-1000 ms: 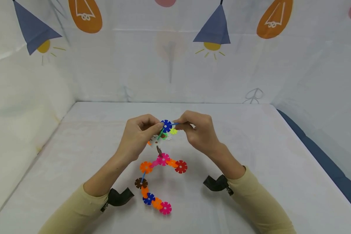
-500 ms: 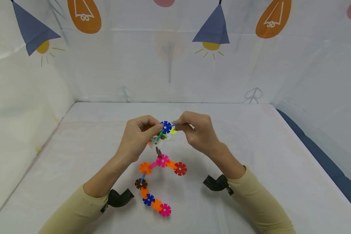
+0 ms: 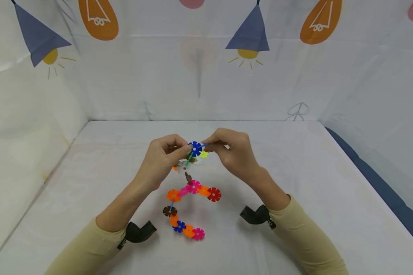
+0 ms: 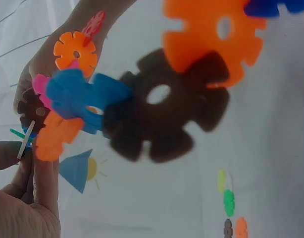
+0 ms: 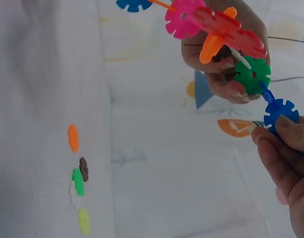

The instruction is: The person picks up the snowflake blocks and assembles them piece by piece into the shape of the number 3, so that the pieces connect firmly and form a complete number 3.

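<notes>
In the head view my left hand [image 3: 156,158] and right hand [image 3: 232,154] meet around a chain of interlocking plastic snowflake discs. The left hand pinches the chain by its upper discs, near a dark blue disc [image 3: 194,149] and an edge-on green disc [image 5: 253,74]. Between the right thumb and fingers is a lighter blue disc [image 5: 280,114], which touches the dark blue one; whether they are slotted together I cannot tell. Below hangs the rest of the chain: a pink disc [image 3: 194,186], a red disc [image 3: 214,194], a brown disc [image 3: 169,211] and a pink end disc [image 3: 198,233].
Loose discs lie on the white table [image 3: 278,172] beyond the hands: a yellow disc [image 5: 83,221], a green disc [image 5: 78,182], a brown disc [image 5: 83,169], an orange disc [image 5: 73,138] and a white one. A patterned cloth wall [image 3: 151,76] stands behind.
The chain's hanging lower end has swung slightly up and to the right. The right hand has risen a little and its blue disc has tilted; both hands keep their holds.
</notes>
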Action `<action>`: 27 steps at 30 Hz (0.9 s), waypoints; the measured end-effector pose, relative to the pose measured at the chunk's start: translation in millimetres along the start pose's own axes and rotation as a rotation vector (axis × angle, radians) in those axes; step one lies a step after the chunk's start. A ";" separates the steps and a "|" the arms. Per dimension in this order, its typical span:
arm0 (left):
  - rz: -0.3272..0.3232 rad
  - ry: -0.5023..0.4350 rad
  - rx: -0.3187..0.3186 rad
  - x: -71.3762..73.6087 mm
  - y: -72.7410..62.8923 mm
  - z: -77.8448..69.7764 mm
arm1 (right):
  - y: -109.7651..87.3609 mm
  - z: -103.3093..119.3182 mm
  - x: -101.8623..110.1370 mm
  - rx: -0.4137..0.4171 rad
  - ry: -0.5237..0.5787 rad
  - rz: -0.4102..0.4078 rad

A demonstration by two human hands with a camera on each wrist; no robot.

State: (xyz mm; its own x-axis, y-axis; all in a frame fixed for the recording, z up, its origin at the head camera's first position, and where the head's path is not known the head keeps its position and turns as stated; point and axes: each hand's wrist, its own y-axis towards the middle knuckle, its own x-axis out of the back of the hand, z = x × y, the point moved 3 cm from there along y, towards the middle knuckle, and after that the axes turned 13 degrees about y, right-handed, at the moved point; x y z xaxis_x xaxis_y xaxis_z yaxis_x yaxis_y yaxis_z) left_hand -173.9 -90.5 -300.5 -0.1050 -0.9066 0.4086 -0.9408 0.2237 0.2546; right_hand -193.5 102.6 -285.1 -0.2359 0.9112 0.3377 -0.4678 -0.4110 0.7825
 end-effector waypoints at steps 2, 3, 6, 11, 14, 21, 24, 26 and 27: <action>0.018 -0.012 0.018 -1.6 0.2 1.0 | -0.3 -2.0 0.1 -0.026 0.026 -0.012; 0.027 -0.015 0.028 -2.3 0.2 1.4 | -0.2 -2.6 0.1 -0.036 0.041 -0.016; 0.048 -0.028 0.044 -3.3 0.5 2.9 | -0.2 -4.3 -0.2 -0.061 0.078 -0.017; 0.094 -0.063 0.043 -2.7 0.6 3.7 | 0.5 -7.4 -2.1 -0.083 0.134 0.005; 0.126 -0.068 0.032 -2.3 0.7 3.4 | 0.8 -9.0 -3.4 -0.088 0.168 0.015; 0.108 -0.004 -0.021 1.9 1.7 2.3 | -0.7 -17.0 -4.5 -0.153 0.155 0.034; 0.090 0.006 -0.026 3.7 1.6 0.8 | -2.8 -28.4 -3.8 -0.255 0.104 0.050; 0.081 0.011 -0.022 4.3 1.3 0.1 | -5.2 -39.4 -4.1 -0.349 0.074 0.066; 0.078 0.014 -0.021 4.4 1.2 -0.1 | -6.8 -45.5 -4.5 -0.398 0.058 0.076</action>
State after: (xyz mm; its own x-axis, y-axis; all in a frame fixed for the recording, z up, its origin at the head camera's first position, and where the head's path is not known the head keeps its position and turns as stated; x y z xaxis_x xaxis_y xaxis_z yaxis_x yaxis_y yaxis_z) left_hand -175.5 -94.1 -298.3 -0.1735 -0.8810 0.4402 -0.9229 0.3014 0.2396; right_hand -228.1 100.1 -315.7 -0.3247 0.8795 0.3479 -0.7375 -0.4657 0.4891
